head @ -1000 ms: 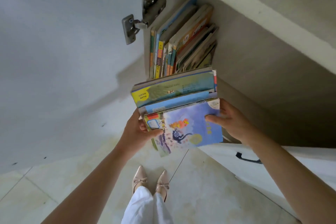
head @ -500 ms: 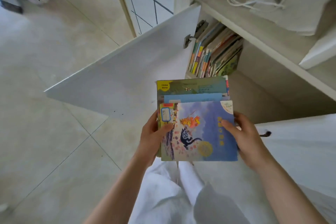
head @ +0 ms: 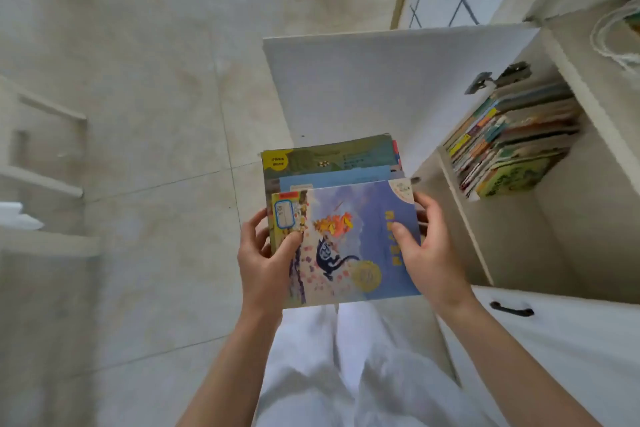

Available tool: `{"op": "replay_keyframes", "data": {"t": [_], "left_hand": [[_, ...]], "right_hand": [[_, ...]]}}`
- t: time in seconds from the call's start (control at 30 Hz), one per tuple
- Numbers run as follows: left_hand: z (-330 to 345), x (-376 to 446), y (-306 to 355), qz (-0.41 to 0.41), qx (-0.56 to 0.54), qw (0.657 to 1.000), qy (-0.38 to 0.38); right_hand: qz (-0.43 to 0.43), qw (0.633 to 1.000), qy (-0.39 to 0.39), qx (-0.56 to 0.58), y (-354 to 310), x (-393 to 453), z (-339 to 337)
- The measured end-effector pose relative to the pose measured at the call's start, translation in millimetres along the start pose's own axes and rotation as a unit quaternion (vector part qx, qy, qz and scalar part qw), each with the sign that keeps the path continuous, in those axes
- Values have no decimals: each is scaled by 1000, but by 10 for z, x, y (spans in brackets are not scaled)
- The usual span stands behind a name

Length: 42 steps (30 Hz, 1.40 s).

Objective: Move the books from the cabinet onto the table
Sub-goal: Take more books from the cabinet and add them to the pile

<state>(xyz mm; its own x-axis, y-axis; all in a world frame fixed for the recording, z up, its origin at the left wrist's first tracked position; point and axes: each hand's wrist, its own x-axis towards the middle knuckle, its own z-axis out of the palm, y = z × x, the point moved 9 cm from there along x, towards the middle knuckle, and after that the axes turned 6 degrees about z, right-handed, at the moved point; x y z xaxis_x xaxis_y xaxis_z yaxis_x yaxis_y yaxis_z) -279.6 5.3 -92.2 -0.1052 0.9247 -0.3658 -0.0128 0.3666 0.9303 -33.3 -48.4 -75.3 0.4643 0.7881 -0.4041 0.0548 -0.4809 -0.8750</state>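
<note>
Above the tiled floor (head: pixel 145 149), both hands hold a stack of books (head: pixel 346 236): the left hand (head: pixel 265 260) grips its left edge, thumb on the cover, and the right hand (head: pixel 429 253) grips its right edge. Fingers behind the stack are hidden. More books (head: pixel 512 142) lean in the open cabinet (head: pixel 554 253), their titles blurred. Its door (head: pixel 363 80) stands open.

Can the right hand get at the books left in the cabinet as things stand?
Probably not right away: the right hand and left hand both grip the stack of books. The cabinet door is open, so the shelved books are unobstructed.
</note>
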Motion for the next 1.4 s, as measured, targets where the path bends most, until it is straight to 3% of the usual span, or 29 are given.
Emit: {"op": "replay_keyframes", "data": {"t": [0.33, 0.67, 1.0, 1.4], "left_hand": [[-1741, -725, -54, 50, -27, 968, 244], [-4121, -1798, -310, 47, -89, 885, 455], [-5856, -2666, -680, 21, -146, 792, 592], [-7013, -2468, -889, 1, -184, 707, 683]], "right_hand": [[-102, 968, -174, -148, -516, -613, 1484], [-187, 880, -369, -233, -586, -2162, 3844], [-241, 784, -494, -289, -411, -3750, 5732], [-182, 695, -622, -312, -448, -4309, 7513]]}}
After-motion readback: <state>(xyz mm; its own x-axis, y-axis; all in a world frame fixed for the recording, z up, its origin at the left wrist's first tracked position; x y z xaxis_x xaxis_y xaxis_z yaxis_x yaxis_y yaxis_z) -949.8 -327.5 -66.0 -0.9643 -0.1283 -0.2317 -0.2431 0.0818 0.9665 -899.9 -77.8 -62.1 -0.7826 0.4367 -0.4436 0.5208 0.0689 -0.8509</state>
